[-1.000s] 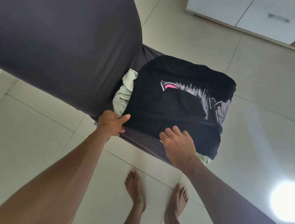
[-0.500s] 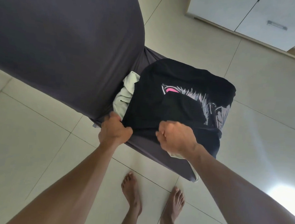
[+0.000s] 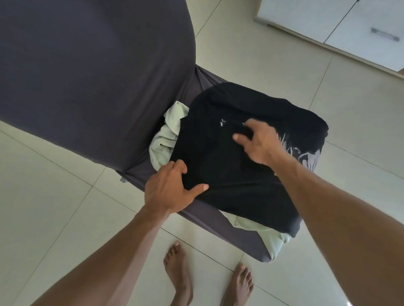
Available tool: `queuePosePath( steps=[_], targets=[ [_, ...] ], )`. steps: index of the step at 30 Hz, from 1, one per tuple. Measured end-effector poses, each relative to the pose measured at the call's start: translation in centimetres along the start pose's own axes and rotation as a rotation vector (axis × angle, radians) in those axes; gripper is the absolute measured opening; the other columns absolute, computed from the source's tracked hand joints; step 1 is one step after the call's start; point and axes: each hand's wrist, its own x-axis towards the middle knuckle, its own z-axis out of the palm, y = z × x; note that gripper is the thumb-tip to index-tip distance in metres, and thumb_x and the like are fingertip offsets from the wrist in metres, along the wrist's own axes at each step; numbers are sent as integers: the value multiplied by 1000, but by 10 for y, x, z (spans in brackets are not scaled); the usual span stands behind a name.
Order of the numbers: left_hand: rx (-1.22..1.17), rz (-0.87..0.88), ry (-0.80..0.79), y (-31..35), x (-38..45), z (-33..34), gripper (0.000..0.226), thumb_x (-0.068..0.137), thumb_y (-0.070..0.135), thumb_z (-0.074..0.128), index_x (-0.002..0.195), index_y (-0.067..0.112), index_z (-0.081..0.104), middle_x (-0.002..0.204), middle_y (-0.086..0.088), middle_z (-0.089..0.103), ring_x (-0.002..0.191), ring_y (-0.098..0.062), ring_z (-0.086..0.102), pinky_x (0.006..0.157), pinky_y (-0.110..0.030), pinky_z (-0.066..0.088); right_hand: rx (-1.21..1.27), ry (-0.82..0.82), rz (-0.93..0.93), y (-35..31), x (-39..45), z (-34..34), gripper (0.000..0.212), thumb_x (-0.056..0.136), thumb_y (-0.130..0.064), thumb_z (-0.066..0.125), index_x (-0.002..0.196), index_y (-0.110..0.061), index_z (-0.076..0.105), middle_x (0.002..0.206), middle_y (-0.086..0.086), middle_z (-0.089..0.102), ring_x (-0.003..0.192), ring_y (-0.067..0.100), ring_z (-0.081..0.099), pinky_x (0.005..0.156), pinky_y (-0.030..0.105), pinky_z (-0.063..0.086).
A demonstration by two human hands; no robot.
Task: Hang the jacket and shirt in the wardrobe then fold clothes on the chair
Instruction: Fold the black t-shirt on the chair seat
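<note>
Now black shirt (image 3: 237, 179) under both hands' fingers (image 3: 178, 169)

Bare forearms, bare hands (image 3: 166, 191), bare feet (image 3: 179, 269)

Pale glossy floor tiles (image 3: 343, 130) with thin dark grout lines are covering the whole room, a white cabinet (image 3: 332, 20) with a small metal handle (image 3: 385, 35) is standing at upper right, and a bright glare patch (image 3: 351, 305) is reflecting at lower right.
</note>
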Motion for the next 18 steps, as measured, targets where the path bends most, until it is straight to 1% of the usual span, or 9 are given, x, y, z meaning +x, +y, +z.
queuePosePath(
  steps=[1, 2, 7, 10, 12, 14, 16, 17, 18],
  targets=[
    [-10, -15, -9, -3, 0, -1, 70, 71, 80, 63, 112, 25, 49, 105, 6, 58, 93, -18, 60, 76, -41, 56, 118, 42, -36, 0, 2, -6, 24, 96, -40, 62, 112, -23, 58, 107, 3, 64, 100, 26, 60, 82, 35, 46],
    [-21, -31, -18, -7, 0, -1, 73, 69, 81, 63, 113, 26, 46, 107, 6, 58, 95, -19, 60, 77, -43, 57, 146, 71, -75, 0, 3, -13, 21, 96, -41, 60, 107, -24, 55, 101, 1, 63, 94, 24, 60, 78, 35, 45],
    [35, -119, -89, -5, 0, -5, 75, 72, 69, 73, 123, 24, 42, 122, 1, 57, 110, -25, 59, 85, -45, 53, -249, 91, -220, 1, 4, -31, 38, 97, -57, 49, 116, -24, 47, 93, -2, 59, 80, 24, 52, 66, 38, 41],
    [35, -143, -68, 6, 3, -11, 89, 61, 77, 74, 125, 24, 43, 124, 1, 53, 118, -24, 54, 94, -47, 50, -296, 128, -308, -11, 3, -35, 39, 97, -57, 49, 117, -25, 45, 96, -6, 54, 82, 20, 50, 66, 37, 39],
    [-97, -95, 28, 16, 9, -14, 89, 60, 78, 73, 125, 24, 46, 121, 4, 50, 116, -20, 50, 96, -47, 49, -291, 115, -405, -22, -2, -39, 34, 96, -54, 53, 114, -25, 46, 98, -9, 52, 84, 18, 50, 67, 35, 36],
    [-345, -23, 121, 30, 24, -21, 80, 67, 61, 81, 130, 25, 46, 114, 5, 48, 105, -16, 50, 92, -41, 51, -320, 95, -516, -32, -14, -42, 31, 95, -47, 59, 114, -26, 48, 102, -8, 52, 86, 21, 56, 68, 34, 38],
    [-495, 50, 73, 41, 44, -32, 70, 72, 36, 87, 132, 35, 49, 105, 2, 49, 89, -13, 52, 82, -30, 53, -362, 44, -622, -37, -34, -39, 35, 90, -38, 68, 117, -28, 50, 109, -5, 53, 90, 24, 60, 69, 37, 44],
    [-477, 97, 19, 45, 53, -38, 59, 73, 26, 87, 121, 40, 56, 99, 2, 50, 80, -13, 53, 76, -27, 52, -373, -19, -651, -35, -46, -36, 40, 86, -36, 72, 119, -29, 50, 111, -6, 53, 91, 23, 60, 71, 38, 48],
    [-409, 133, -27, 45, 60, -42, 46, 73, 17, 86, 104, 42, 63, 93, 2, 52, 74, -13, 53, 70, -25, 49, -357, -113, -654, -31, -58, -31, 44, 83, -36, 76, 119, -32, 51, 110, -8, 55, 90, 18, 60, 73, 37, 50]
  ],
)
